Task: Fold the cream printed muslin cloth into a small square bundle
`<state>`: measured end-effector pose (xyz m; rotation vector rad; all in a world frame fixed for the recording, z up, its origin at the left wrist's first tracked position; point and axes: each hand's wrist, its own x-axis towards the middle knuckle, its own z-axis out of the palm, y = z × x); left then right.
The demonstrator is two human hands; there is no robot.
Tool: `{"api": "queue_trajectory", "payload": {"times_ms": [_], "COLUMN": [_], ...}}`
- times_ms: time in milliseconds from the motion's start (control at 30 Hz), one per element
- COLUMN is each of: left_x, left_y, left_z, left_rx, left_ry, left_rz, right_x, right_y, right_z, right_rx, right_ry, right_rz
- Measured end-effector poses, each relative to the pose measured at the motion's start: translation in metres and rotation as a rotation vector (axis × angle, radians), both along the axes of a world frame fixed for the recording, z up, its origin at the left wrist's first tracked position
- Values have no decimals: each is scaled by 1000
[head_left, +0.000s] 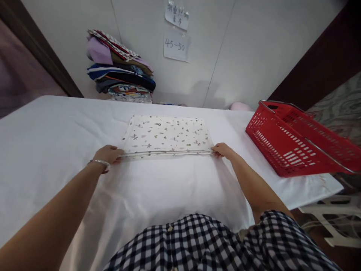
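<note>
A white cloth (169,133) printed with small plants and other motifs lies folded into a wide rectangle on the white-covered table. Its layered near edge runs between my two hands. My left hand (108,155), with a silver bracelet at the wrist, pinches the near left corner. At the near right corner, my right hand (222,149) grips the same cloth between thumb and fingers.
A stack of folded fabrics (121,71) stands at the back left against the wall. On the right of the table (56,139) sits a red plastic basket (284,145) with metal handles. Paper signs (176,47) hang on the wall. A pink object (239,106) shows behind the table's far edge.
</note>
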<state>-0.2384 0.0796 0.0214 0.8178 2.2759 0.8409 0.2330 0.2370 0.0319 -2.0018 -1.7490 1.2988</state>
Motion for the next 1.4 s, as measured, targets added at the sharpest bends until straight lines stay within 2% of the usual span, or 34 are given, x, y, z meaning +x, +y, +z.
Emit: {"api": "queue_trajectory", "payload": {"times_ms": [100,200,300,433,600,733,867,967,1033,1100,1167,1200,1267,1333,1400], "left_x": [4,7,11,21,28,24,24,30,35,42,53,60,78,99,117], "left_y": [2,4,5,2,-3,-13,-24,-29,-33,-36,-39,-39,-36,-29,-20], "left_z": [1,5,10,18,25,19,6,2,3,6,9,9,8,3,-2], "left_rx": [-129,-243,-279,-223,-15,107,33,-21,-44,-20,95,174,318,405,449], "left_ry": [-25,123,230,283,11,-158,-39,184,304,443,627,707,791,799,808], "left_rz": [17,-85,-116,-55,81,109,60,-49,-84,-99,-138,-192,-377,-607,-751], "right_x": [-3,-6,-8,-11,-3,12,16,15,16,14,5,-2,-24,-50,-75], "right_y": [-1,-1,-1,-6,-11,-16,-27,-31,-32,-35,-41,-45,-56,-65,-72], "right_z": [1,0,-1,-3,-1,-5,-14,-19,-18,-14,-8,-6,-3,-4,-9], "right_rx": [8,46,107,155,120,81,73,137,220,401,658,774,919,943,943], "right_ry": [-102,-183,-213,-161,52,320,234,120,-57,-277,-403,-400,-282,-120,-36], "right_rz": [28,46,54,20,-59,-214,-190,-102,-4,96,201,268,445,636,773]}}
